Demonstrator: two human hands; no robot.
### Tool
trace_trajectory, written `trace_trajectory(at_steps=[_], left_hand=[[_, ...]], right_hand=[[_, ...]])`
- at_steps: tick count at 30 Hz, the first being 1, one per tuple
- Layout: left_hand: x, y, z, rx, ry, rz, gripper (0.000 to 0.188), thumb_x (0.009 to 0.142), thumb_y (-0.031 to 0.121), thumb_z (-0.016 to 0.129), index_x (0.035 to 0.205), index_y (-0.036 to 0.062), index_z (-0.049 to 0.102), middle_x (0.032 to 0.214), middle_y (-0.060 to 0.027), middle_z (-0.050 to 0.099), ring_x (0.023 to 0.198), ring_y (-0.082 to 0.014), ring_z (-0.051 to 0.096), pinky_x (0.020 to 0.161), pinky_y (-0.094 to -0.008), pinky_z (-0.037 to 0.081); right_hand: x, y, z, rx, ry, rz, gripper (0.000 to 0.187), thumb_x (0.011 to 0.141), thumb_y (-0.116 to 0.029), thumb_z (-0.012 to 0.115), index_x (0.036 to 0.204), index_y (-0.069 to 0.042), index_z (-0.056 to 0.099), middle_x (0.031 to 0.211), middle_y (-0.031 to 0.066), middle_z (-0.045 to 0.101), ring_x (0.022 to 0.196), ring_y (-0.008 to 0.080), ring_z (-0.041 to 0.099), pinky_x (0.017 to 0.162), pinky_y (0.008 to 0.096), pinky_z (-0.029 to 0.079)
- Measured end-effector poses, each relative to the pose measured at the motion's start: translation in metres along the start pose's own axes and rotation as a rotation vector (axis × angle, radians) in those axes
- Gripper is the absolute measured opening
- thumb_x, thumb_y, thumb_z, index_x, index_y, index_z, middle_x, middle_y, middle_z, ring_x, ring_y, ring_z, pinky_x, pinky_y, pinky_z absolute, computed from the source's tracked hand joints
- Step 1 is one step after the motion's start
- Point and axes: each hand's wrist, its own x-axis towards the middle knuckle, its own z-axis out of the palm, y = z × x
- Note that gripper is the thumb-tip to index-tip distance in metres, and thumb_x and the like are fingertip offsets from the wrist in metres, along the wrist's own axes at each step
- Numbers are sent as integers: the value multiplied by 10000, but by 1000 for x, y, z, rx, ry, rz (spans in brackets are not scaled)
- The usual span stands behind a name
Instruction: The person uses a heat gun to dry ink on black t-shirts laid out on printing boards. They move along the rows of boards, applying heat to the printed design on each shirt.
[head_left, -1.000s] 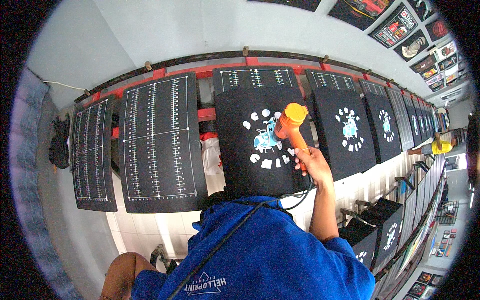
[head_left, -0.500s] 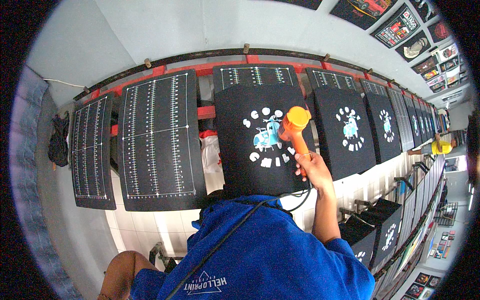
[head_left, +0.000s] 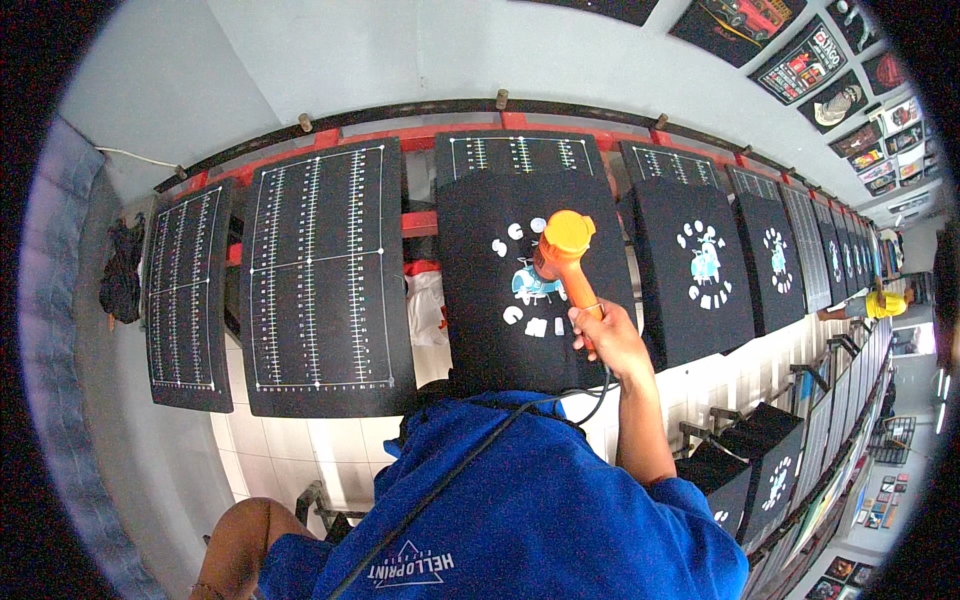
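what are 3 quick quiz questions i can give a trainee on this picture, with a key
1. Which hand grips the orange gun-shaped tool?
2. True or false: a black cable runs across the wearer's blue shirt.
3. In this view, what does the tool overlap?
A) a white cloth
B) a printed black cloth
C) a yellow shirt

Key:
1. The right hand
2. True
3. B
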Motion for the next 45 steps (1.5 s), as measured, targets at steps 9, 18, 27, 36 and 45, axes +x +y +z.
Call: trace_trajectory(at_steps=[9, 18, 27, 36, 45], left_hand=[[0, -1, 0, 16, 3, 12, 261, 913, 147, 511, 658, 96, 509, 556, -10, 525, 489, -118, 555, 524, -278, 517], [-6, 10, 1, 52, 17, -20, 274, 937, 223, 525, 695, 94, 538, 560, -12, 537, 489, -119, 557, 536, -283, 529], [-15, 22, 11, 68, 66, -68, 286, 945, 271, 537, 728, 87, 559, 560, -15, 547, 488, -119, 558, 542, -284, 536], [-70, 49, 4, 4, 79, -49, 234, 929, 273, 556, 784, 90, 562, 599, -23, 565, 534, -122, 578, 573, -284, 532], [-173, 141, -15, -21, 93, -52, 197, 913, 276, 575, 841, 93, 565, 639, -31, 584, 580, -125, 598, 604, -284, 527]], right_hand=[[19, -6, -1, 87, -25, -43, 274, 882, -304, 641, 905, -41, 569, 688, -5, 569, 560, 78, 570, 413, 206, 409], [18, -6, 18, 15, -42, -88, 289, 872, -342, 640, 880, -61, 573, 705, -10, 578, 580, 74, 570, 440, 215, 416], [18, -8, 9, 17, -13, -47, 273, 886, -311, 633, 898, -46, 570, 687, -9, 567, 561, 76, 573, 415, 198, 404], [-6, 2, -2, 14, 6, 7, 284, 876, -305, 649, 919, -32, 580, 698, -3, 576, 558, 76, 574, 402, 197, 401], [-13, 7, -3, 1, -60, -6, 283, 871, -291, 656, 972, -34, 594, 701, -4, 575, 552, 81, 583, 403, 192, 409]])
